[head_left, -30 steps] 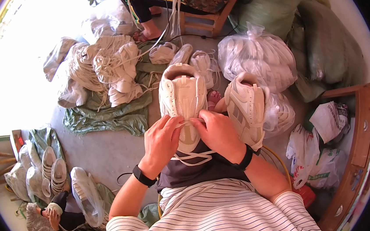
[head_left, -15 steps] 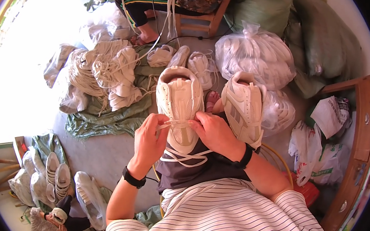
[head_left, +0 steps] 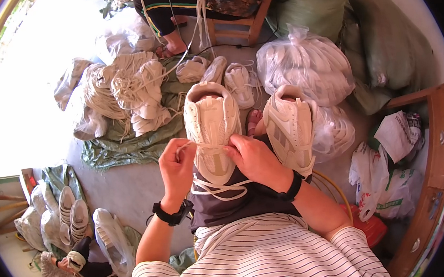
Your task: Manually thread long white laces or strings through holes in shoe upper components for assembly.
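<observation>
A cream-white sneaker (head_left: 211,119) lies on my lap, heel away from me. My left hand (head_left: 177,170) pinches a white shoelace (head_left: 201,146) and draws it out to the left across the shoe's eyelets. On the shoe's right side my right hand (head_left: 256,159) presses on the upper and holds the lace there. Loose lace loops (head_left: 221,187) hang over my dark shorts below the shoe. A second matching sneaker (head_left: 289,127) rests on my right knee, touched by neither hand.
Bundles of white laces (head_left: 122,86) lie on a green sheet (head_left: 122,142). More sneakers (head_left: 238,81) and tied clear bags of shoes (head_left: 305,65) sit ahead. A seated person's legs (head_left: 166,11) are by a wooden chair; another person (head_left: 69,262) sits at lower left. A wooden frame (head_left: 431,173) stands at right.
My left hand has moved out to the left, pulling the lace taut across the shoe. My right hand has stayed on the shoe.
</observation>
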The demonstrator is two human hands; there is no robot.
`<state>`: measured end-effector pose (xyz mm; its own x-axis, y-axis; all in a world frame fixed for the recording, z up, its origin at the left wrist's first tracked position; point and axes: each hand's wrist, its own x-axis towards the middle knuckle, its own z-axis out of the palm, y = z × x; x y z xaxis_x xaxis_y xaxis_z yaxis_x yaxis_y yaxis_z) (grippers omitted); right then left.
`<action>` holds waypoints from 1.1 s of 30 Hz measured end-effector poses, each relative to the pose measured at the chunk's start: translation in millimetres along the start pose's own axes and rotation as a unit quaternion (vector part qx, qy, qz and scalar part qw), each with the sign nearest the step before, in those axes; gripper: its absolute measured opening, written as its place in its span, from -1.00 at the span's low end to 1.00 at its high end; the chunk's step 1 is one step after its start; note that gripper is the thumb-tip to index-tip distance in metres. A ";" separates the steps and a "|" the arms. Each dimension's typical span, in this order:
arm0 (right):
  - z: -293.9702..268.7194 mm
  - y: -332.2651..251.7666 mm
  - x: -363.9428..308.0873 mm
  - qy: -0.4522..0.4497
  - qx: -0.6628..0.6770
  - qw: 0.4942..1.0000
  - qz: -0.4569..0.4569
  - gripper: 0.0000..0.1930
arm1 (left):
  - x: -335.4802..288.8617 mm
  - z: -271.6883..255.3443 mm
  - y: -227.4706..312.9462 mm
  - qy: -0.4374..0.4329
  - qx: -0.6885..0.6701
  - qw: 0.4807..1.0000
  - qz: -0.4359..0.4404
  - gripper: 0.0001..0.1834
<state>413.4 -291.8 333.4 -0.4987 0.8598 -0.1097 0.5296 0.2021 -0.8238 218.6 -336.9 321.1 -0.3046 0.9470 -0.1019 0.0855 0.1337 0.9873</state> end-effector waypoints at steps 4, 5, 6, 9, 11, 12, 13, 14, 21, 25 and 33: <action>-5.1 6.1 -1.3 0.005 0.016 1.000 -0.009 -0.79 | -5.6 13.4 2.6 -0.035 -0.003 0.999 -0.013 -0.93; -6.7 7.2 -1.6 0.006 0.017 1.000 -0.008 -0.79 | -5.3 17.8 4.2 -0.036 -0.002 0.999 -0.013 -0.93; -8.6 7.9 -1.7 0.004 0.017 1.000 -0.009 -0.79 | -4.2 22.0 5.4 -0.027 0.005 1.000 -0.009 -0.92; -11.8 9.9 -2.6 0.003 0.021 1.000 -0.009 -0.79 | -2.9 25.1 4.0 -0.014 0.019 1.000 -0.010 -0.92; -13.0 11.8 -2.7 0.003 0.024 1.000 -0.008 -0.79 | -2.7 23.8 2.6 -0.009 0.027 0.999 -0.017 -0.92; -13.3 12.7 -2.5 0.002 0.027 1.000 -0.010 -0.79 | -3.8 21.8 2.5 -0.006 0.002 1.000 -0.021 -0.93; -14.3 13.4 -2.2 0.003 0.030 0.999 -0.012 -0.79 | -4.1 20.1 2.7 -0.005 -0.023 0.999 -0.024 -0.93; -15.4 13.5 -1.9 0.003 0.031 0.999 -0.012 -0.79 | -3.9 17.9 4.4 -0.005 -0.022 0.999 -0.025 -0.93; -19.5 20.4 -1.9 0.000 0.033 0.999 -0.029 -0.79 | 1.8 -30.3 8.8 0.137 -0.153 0.979 -0.013 -0.88; -24.7 21.5 -4.3 -0.005 0.027 0.999 -0.022 -0.78 | 5.1 -90.4 12.5 0.228 -0.163 0.960 0.012 -0.90; -33.6 28.8 -8.3 -0.008 0.033 0.999 -0.037 -0.78 | -10.2 -277.2 11.6 0.376 -0.132 0.917 0.015 -0.87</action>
<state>455.9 -277.3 329.3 -0.5455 0.8362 -0.0563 0.4459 0.2327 -0.8643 -40.3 -426.0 367.3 -0.8825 0.4664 -0.0601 -0.0988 -0.0589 0.9934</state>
